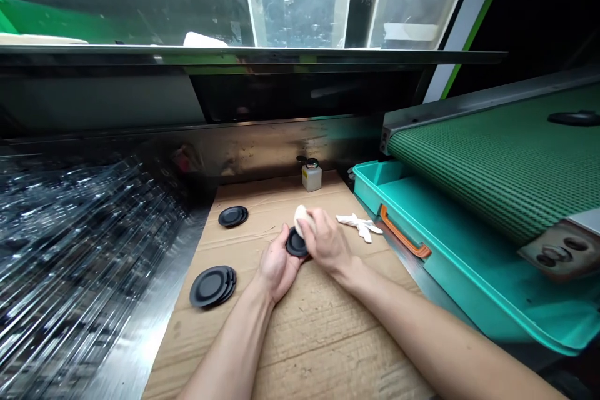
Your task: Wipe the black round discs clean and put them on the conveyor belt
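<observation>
My left hand (277,265) is closed around the edge of a round black disc (295,244), held above the cardboard sheet (309,325). In my right hand (328,240) is a white wiping pad (301,219), pressed against or just over the disc's upper face; its exact contact is hidden by the fingers. To the left lie two small stacks of similar black discs: a nearer stack (210,286) and a farther stack (232,217).
A small white bottle (312,176) with a dark top stands at the cardboard's back. White gloves (360,225) lie right of my hands. Beyond are a teal bin (469,269) with an orange handle and a green conveyor belt (506,156) carrying a black part (574,117). Clear plastic wrap (70,262) covers the left.
</observation>
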{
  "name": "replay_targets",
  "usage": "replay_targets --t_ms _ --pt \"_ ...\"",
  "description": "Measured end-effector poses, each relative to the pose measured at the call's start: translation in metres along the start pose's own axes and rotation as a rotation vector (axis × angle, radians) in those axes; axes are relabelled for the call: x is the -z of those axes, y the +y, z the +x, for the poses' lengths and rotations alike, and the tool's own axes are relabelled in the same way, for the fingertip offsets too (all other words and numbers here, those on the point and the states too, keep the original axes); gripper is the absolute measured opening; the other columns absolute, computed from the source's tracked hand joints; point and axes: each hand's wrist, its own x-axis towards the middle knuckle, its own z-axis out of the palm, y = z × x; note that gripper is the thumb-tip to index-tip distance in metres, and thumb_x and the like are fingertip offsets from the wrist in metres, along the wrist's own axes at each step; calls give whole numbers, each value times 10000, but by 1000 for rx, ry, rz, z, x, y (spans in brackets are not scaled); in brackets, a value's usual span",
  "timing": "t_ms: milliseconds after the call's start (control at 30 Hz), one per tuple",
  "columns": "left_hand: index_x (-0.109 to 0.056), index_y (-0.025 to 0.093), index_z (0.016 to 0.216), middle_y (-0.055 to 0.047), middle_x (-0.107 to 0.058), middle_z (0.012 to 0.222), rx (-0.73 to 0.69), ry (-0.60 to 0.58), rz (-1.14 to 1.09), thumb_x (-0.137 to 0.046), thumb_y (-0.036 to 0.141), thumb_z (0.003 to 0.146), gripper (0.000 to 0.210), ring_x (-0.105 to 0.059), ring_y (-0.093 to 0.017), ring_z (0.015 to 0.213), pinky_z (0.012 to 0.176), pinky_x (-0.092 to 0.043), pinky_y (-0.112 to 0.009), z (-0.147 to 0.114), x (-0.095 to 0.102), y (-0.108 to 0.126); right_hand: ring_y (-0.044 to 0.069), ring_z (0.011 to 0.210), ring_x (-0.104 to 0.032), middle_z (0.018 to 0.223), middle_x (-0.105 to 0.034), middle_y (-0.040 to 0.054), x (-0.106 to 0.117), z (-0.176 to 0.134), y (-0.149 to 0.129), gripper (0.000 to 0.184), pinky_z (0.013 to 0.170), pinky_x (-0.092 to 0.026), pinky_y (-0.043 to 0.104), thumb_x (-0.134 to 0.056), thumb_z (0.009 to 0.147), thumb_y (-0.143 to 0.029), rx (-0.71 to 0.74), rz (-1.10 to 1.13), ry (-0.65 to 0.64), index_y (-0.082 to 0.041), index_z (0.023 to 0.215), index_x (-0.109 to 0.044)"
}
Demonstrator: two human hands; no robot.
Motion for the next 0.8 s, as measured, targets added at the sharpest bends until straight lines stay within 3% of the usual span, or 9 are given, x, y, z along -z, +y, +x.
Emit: replay_targets --t_ms 167,400,533,633,700,800 --pt "-600 54 1065 -216 -656 1135 53 56 -48 -383 333 969 366 -644 -285 1044 893 -536 -447 6 8 7 196 877 -618 975 -653 54 16 5 13 206 760 -456 289 -498 946 -360 -145 149 108 -205 1076 -537" --pt "-607 81 1092 -196 -649 1162 24 97 -48 -391 316 962 344 -627 -269 1078 935 -512 -437 9 6 5 140 671 -591 762 -653 -7 22 -4 3 155 593 -446 229 -567 885 -334 -281 493 -297 -199 913 -638" --pt "-633 112 1107 -150 -673 1128 -48 16 60 -513 310 919 298 -620 -262 1090 983 -473 -407 4 1 -3 140 662 -586 759 -650 11 15 -3 -1 172 577 -448 223 -614 834 -327 -393 621 -282 -163 876 -642" --pt "-643 114 1111 -139 -688 1087 -46 -21 79 -533 316 908 306 -632 -269 1062 983 -467 -411 1 0 -4 135 659 -582 775 -648 15 12 -2 -5 198 567 -443 215 -616 829 -341 -400 736 -306 -155 894 -643" --pt "-646 110 1103 -141 -695 1061 -26 7 77 -515 312 915 305 -643 -266 1036 972 -475 -414 0 -1 -3 132 644 -579 761 -649 11 15 -1 -5 173 548 -425 209 -606 832 -325 -358 702 -403 -160 861 -654" --pt "-649 98 1078 -153 -696 1042 -13 57 67 -481 299 931 301 -652 -257 1011 956 -491 -412 0 0 0 139 633 -582 716 -655 -1 24 1 -3 136 548 -405 219 -600 826 -285 -271 445 -473 -181 780 -676"
